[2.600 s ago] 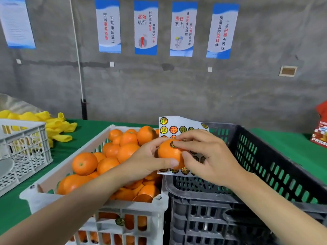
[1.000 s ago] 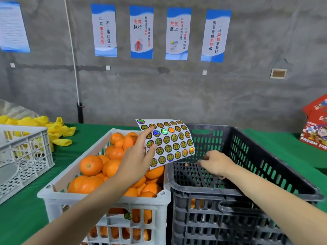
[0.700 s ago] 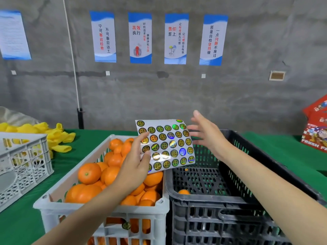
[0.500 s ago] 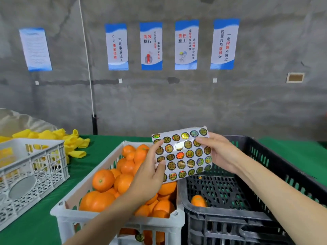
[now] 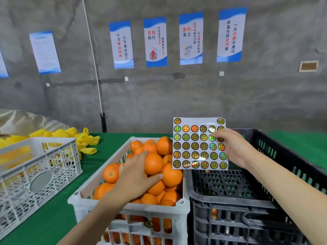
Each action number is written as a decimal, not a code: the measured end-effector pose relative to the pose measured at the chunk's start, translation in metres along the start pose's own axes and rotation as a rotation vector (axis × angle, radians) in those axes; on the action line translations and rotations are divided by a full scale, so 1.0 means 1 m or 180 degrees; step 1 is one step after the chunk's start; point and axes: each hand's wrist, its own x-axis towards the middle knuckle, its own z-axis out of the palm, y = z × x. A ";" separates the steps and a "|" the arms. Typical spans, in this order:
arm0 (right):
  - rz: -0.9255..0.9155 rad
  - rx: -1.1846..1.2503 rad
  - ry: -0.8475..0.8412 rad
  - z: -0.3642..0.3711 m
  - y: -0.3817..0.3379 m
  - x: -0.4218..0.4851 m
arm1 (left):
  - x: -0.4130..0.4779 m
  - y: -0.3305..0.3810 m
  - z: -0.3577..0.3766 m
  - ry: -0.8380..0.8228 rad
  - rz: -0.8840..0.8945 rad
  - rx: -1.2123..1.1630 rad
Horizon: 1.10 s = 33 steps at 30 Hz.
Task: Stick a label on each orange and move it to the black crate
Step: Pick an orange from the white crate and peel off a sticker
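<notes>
Oranges [image 5: 171,175] heap the white plastic crate [image 5: 127,207], where the left hand [image 5: 136,172] now grips a round orange [image 5: 153,163], having passed the white sheet of shiny labels [image 5: 200,144] to the pinching right hand [image 5: 235,149] (next cycle begins).

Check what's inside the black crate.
In the black crate, the visible floor is bare; one orange shows through a front-wall slot. The label sheet and right hand cover its far left, and the near rim hides the front floor.
</notes>
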 end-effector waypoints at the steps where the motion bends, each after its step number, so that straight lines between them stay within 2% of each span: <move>1: 0.0011 0.0004 -0.0039 0.001 0.000 -0.001 | 0.002 -0.002 -0.001 -0.0012 0.0046 -0.0064; 5: 0.0063 0.0076 -0.0305 0.003 0.000 -0.007 | -0.002 0.010 -0.008 0.0282 0.0228 -0.0352; 6: 0.0085 0.0096 -0.0313 0.003 0.000 -0.008 | -0.001 0.014 -0.012 0.0462 0.0157 -0.0855; 8: 0.0127 0.0122 -0.0327 0.003 0.001 -0.011 | 0.008 0.028 -0.026 0.0695 -0.0149 -0.2430; 9: 0.0136 0.0143 -0.0361 0.002 0.003 -0.013 | 0.012 0.036 -0.029 0.0526 -0.0220 -0.3185; 11: 0.0131 0.0184 -0.0459 -0.001 0.003 -0.018 | 0.023 0.051 -0.039 -0.0168 -0.0235 -0.4594; 12: 0.0113 0.0218 -0.0488 -0.003 0.003 -0.020 | 0.029 0.065 -0.044 -0.0369 -0.0135 -0.4945; 14: 0.0040 0.0278 -0.0502 -0.005 0.001 -0.023 | 0.033 0.081 -0.045 -0.0680 0.0288 -0.4807; 15: -0.0005 0.0288 -0.0483 -0.005 0.001 -0.024 | 0.036 0.086 -0.042 -0.0761 0.0305 -0.4578; 16: -0.0044 0.0281 -0.0447 -0.005 0.000 -0.025 | 0.038 0.085 -0.036 -0.0950 0.0312 -0.4742; 18: -0.0112 0.0184 -0.0342 -0.006 -0.004 -0.025 | 0.045 0.093 -0.020 -0.1401 0.0442 -0.4134; 19: -0.0148 0.0096 -0.0299 -0.007 -0.005 -0.025 | 0.057 0.085 -0.007 -0.1013 0.0644 -0.3530; 20: -0.0183 0.0003 -0.0240 -0.007 -0.006 -0.025 | 0.062 0.083 0.009 -0.1060 0.0489 -0.3646; 22: -0.0263 -0.0162 -0.0027 -0.009 -0.006 -0.025 | 0.061 0.072 0.028 -0.1297 0.0245 -0.4478; 24: -0.0426 -0.0300 0.0151 -0.010 -0.005 -0.024 | 0.057 0.076 0.027 -0.1053 0.0190 -0.4285; 28: -0.0758 -0.0185 0.0591 -0.010 -0.007 -0.023 | 0.051 0.082 0.021 -0.1322 0.0271 -0.3977; 33: -0.0884 -0.0042 0.0747 -0.010 -0.008 -0.026 | 0.036 0.093 0.009 -0.1040 0.0094 -0.3924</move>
